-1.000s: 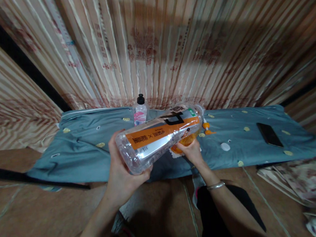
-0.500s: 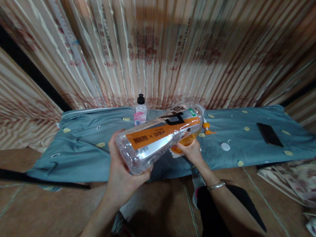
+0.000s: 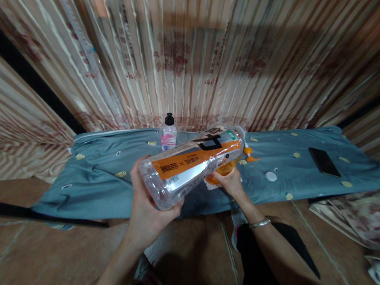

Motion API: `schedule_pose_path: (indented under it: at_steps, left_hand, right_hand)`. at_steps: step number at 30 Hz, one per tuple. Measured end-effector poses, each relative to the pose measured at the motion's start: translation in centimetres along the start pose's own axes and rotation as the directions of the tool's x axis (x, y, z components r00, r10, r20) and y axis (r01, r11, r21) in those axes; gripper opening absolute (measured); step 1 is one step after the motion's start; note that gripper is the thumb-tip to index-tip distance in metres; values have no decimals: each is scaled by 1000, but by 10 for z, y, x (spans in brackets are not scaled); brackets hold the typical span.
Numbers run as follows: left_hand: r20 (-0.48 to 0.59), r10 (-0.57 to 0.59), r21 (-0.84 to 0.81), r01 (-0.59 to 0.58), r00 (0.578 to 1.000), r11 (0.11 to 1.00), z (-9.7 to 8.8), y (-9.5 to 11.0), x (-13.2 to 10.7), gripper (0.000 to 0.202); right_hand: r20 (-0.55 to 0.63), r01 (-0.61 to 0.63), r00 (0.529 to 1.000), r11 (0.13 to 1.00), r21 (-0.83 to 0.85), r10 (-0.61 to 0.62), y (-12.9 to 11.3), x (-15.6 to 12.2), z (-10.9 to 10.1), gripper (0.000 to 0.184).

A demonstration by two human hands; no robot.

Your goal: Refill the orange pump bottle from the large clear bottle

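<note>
My left hand [image 3: 145,207] is wrapped round the base of a large clear plastic bottle [image 3: 192,163] with an orange label. The bottle lies almost level, its neck pointing right and away. Under the neck my right hand [image 3: 230,181] grips an orange container [image 3: 222,170], mostly hidden behind the bottle. An orange pump nozzle [image 3: 249,154] shows beside the bottle's mouth. All of this is over the near edge of a table covered by a grey-blue cloth [image 3: 91,181].
A small bottle with a black cap and pink label [image 3: 169,133] stands at the back of the table. A white cap [image 3: 271,176] and a black phone [image 3: 323,162] lie to the right. Striped curtains hang behind. Printed fabric [image 3: 363,219] lies on the floor at right.
</note>
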State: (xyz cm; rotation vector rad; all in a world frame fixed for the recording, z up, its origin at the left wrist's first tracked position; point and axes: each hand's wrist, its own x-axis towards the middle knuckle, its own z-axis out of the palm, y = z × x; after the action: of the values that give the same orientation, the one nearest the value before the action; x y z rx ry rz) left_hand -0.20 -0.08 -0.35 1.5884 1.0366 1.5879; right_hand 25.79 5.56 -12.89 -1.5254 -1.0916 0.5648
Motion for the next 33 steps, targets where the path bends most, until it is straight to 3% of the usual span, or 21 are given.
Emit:
schedule_pose_path:
  at_steps: [19, 33]
  left_hand:
    - [14, 21, -13, -21, 1000, 1000, -1, -3, 0, 88]
    - [5, -24, 16, 24, 1000, 1000, 0, 5, 2, 86]
  right_hand:
    - [11, -13, 1000, 1000, 5, 13, 2, 0, 0, 65]
    - [7, -26, 1000, 1000, -14, 27, 1, 0, -1, 65]
